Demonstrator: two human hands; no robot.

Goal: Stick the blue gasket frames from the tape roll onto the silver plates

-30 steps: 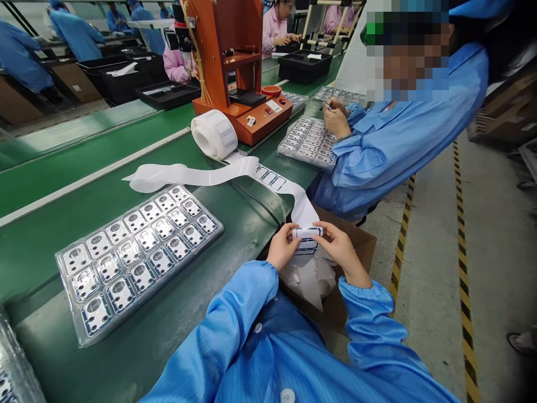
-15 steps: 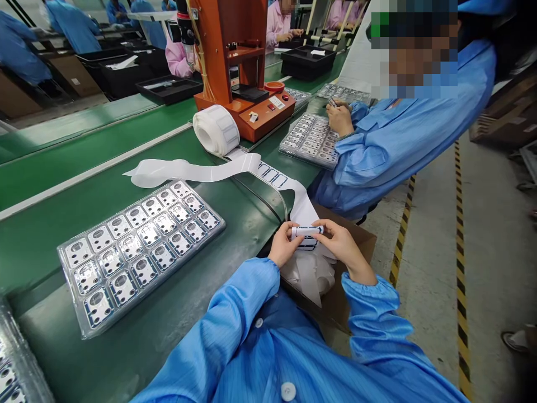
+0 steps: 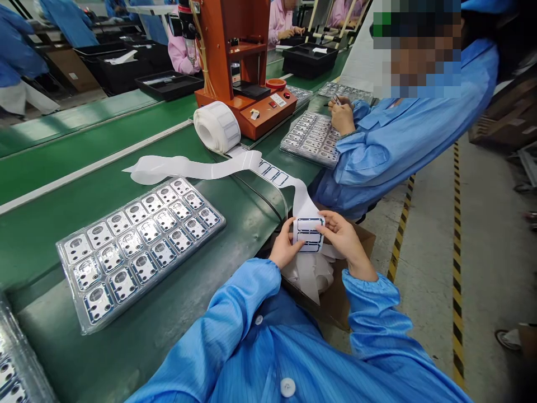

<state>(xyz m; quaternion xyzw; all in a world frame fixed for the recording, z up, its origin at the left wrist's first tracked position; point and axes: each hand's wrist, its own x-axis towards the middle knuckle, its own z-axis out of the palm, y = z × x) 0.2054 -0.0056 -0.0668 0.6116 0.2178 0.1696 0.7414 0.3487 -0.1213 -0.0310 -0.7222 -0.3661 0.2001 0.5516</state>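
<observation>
Between my hands the end of a white label strip (image 3: 309,225) hangs down, its dark-outlined labels facing me. My left hand (image 3: 286,245) pinches the strip's left edge between thumb and fingers. At the right edge my right hand (image 3: 342,238) grips it, the thumb on the front. From there the strip runs up over the table edge to a label roll (image 3: 217,127) beside an orange press. On the table to the left lies a clear plastic tray (image 3: 218,225) of several white, blue-edged rectangular parts with round holes.
An open cardboard box (image 3: 364,239) with crumpled backing paper (image 3: 312,274) is below my hands. The orange press (image 3: 251,120) stands at the back. A co-worker in a blue sleeve (image 3: 377,154) sits to the right by another parts tray (image 3: 308,143). Loose white backing (image 3: 168,168) lies on the green table.
The strip end, curled into a roll between my fingers before, is now unrolled flat with its labels showing. My hands have stayed in about the same place.
</observation>
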